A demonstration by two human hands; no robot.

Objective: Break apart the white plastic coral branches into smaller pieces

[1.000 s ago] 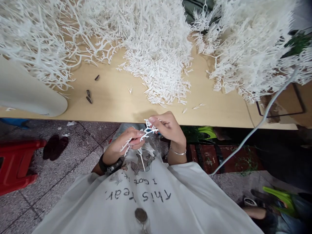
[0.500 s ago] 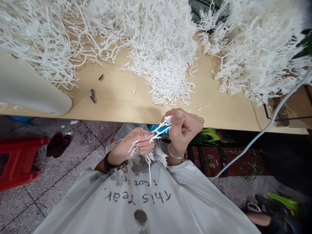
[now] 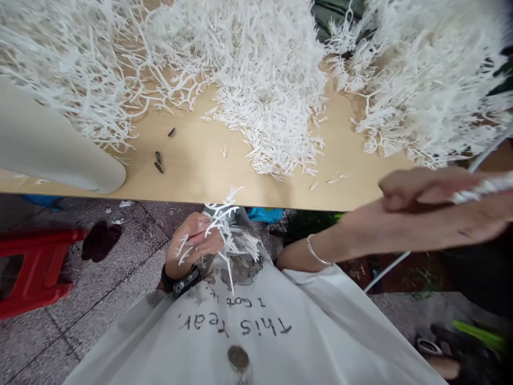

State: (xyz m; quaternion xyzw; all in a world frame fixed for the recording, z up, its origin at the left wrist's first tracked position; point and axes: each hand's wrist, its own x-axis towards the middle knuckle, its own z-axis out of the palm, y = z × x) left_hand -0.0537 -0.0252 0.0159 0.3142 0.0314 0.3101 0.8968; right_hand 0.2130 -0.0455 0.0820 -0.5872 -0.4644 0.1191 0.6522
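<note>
My left hand (image 3: 197, 235) is closed around a white plastic branch (image 3: 219, 219) with forked twigs. It is in front of my shirt, just below the table edge. The branch's bare stem (image 3: 230, 275) points down toward my chest, and a feathery tuft (image 3: 250, 246) hangs beside it. My right hand (image 3: 441, 206) is stretched far to the right over the table's edge, blurred by motion. A white, rough-textured strip (image 3: 487, 188) lies along its fingers, and the hand seems to grip it; its exact kind is too smeared to tell.
Heaps of white plastic twigs lie on the table (image 3: 192, 171): a branchy pile (image 3: 72, 80) left, small sprigs (image 3: 276, 107) in the middle, a big pile (image 3: 425, 85) right. A white cylinder (image 3: 72, 144) and dark seeds (image 3: 159, 167) are on the left. A red stool (image 3: 36, 272) stands below.
My right hand has left the branch and swung far to the right, with something white at its fingers. My left hand, still holding the branch, has shifted slightly left.
</note>
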